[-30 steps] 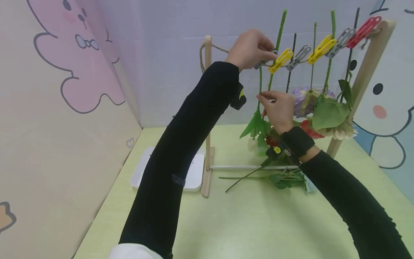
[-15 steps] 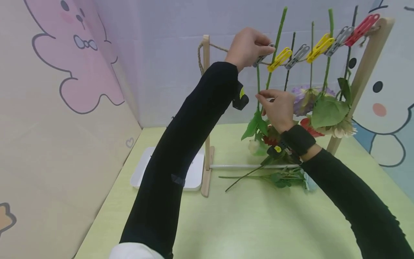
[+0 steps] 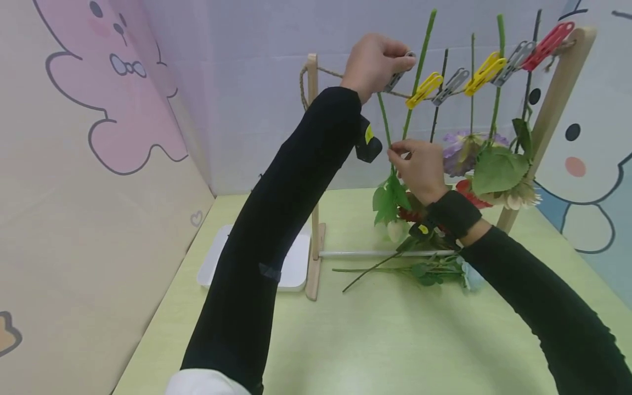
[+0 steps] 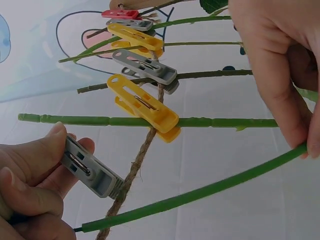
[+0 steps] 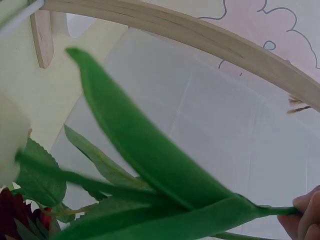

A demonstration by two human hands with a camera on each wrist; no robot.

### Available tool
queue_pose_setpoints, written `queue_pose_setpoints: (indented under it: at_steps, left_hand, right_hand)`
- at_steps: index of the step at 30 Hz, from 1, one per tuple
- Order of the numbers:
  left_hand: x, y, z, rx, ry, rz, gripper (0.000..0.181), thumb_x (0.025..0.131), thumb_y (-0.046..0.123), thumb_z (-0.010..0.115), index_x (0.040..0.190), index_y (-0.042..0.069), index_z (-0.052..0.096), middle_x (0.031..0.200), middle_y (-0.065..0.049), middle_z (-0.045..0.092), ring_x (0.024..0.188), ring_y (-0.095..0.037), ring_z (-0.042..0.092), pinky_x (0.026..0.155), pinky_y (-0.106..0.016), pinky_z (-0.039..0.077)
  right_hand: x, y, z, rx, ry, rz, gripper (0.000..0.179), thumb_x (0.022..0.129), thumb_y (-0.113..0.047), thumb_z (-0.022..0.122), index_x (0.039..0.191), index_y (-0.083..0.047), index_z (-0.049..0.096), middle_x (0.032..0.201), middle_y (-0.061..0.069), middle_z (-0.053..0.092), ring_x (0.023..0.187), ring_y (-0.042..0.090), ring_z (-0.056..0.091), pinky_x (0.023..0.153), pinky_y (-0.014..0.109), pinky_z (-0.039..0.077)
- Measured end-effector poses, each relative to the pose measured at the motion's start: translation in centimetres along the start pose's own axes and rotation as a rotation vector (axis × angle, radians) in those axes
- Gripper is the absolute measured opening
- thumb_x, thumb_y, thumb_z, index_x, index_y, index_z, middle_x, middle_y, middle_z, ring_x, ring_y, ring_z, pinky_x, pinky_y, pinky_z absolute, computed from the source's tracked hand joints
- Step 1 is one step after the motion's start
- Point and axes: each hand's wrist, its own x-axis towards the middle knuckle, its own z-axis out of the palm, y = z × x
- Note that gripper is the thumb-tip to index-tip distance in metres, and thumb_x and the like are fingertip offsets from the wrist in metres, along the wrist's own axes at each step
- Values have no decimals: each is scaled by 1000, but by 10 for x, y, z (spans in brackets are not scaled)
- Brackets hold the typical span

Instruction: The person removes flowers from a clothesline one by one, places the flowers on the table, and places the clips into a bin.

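Up by the twine rope (image 4: 134, 172), my left hand (image 3: 376, 66) pinches a grey clothespin (image 4: 92, 169) whose tip touches the rope. My right hand (image 3: 421, 167) pinches the green stem (image 4: 195, 192) of an artificial flower lower down. That stem slants across the rope beside the clothespin, apart from its tip; its cut end lies near my left fingers. Green leaves (image 5: 135, 135) and a pale bloom (image 3: 396, 230) hang below my right hand. Alongside, a yellow clothespin (image 4: 145, 105) clamps another green stem (image 4: 220, 122) to the rope.
Further right, grey, yellow and red clothespins (image 3: 548, 46) hold several upside-down flowers. A wooden post (image 3: 553, 120) stands at the right, another post (image 3: 313, 82) at the left. Loose stems (image 3: 375, 270) lie on the table by the white crossbar (image 3: 355, 254). A white tray (image 3: 296, 269) is at left.
The stem in my right hand has gone from upright under the grey clothespin to leaning left at its top. My left hand has risen slightly with the clothespin; the leaves have swung.
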Motion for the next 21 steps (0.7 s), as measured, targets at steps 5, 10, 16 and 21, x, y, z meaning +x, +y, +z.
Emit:
queue_pose_setpoints:
  at_steps: [5, 10, 16, 21]
  left_hand:
    - [0, 2, -1, -5, -1, 9, 36, 89, 24, 56, 124, 17, 58, 124, 1, 58, 115, -8, 51, 88, -12, 38]
    - [-7, 0, -9, -17, -5, 33, 32, 89, 24, 58, 120, 15, 61, 119, 0, 61, 104, -7, 53, 78, -14, 37]
    - [-25, -8, -22, -39, -24, 89, 31, 88, 22, 59, 118, 14, 62, 118, -1, 61, 79, -10, 47, 63, -20, 33]
    - [-47, -15, -31, 0, -85, 149, 38, 87, 21, 61, 124, 12, 59, 126, -1, 58, 111, -6, 54, 83, -11, 40]
  right_hand:
    - [-2, 0, 0, -60, -47, -19, 19, 86, -9, 61, 95, 5, 70, 85, 21, 69, 45, 9, 51, 51, 23, 37]
    - [-6, -3, -2, -102, -59, -79, 17, 86, -8, 61, 93, 5, 70, 85, 20, 69, 60, 31, 61, 56, 38, 45]
    - [-13, -6, -3, -201, -98, -213, 14, 85, -6, 62, 91, 4, 70, 84, 20, 69, 64, 30, 63, 56, 41, 47]
    - [-24, -4, -7, -258, -160, -329, 10, 83, -2, 63, 86, 3, 70, 77, 18, 68, 61, 28, 62, 53, 40, 49]
